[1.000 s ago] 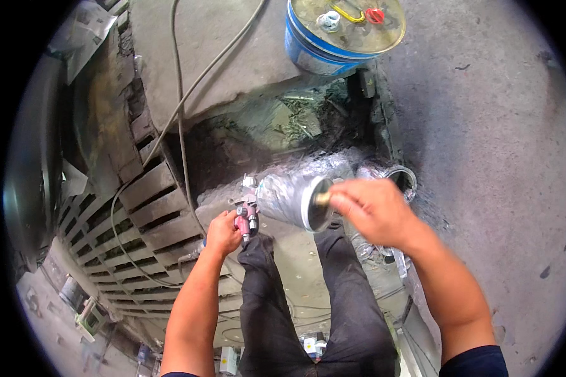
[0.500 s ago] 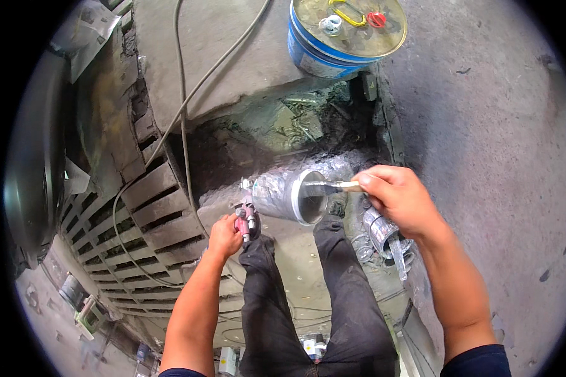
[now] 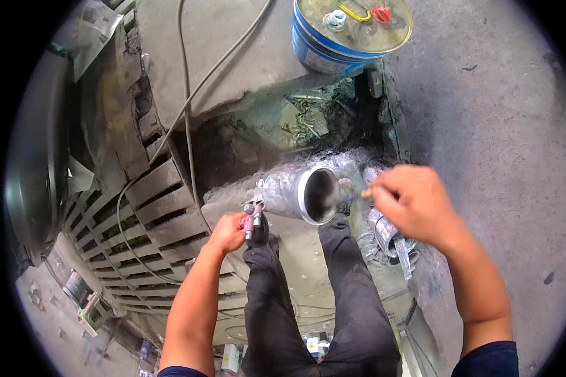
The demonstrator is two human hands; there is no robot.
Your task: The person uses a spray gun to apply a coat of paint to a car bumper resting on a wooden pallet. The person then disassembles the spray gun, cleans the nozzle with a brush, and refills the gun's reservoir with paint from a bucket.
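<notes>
head view: the left hand [image 3: 227,231] is clenched around the pink grip of a spray gun [image 3: 255,221], whose silvery paint cup [image 3: 295,193] lies tipped, long axis running from ten o'clock to four o'clock, open mouth facing the right hand [image 3: 409,204]. that hand, at three o'clock of the mouth and just beside it, pinches a small brush [image 3: 349,190]. it is the nearer hand to the opening. a blue bucket [image 3: 346,38] sits at twelve o'clock, well apart; a small tin [image 3: 387,231] lies under the right hand.
</notes>
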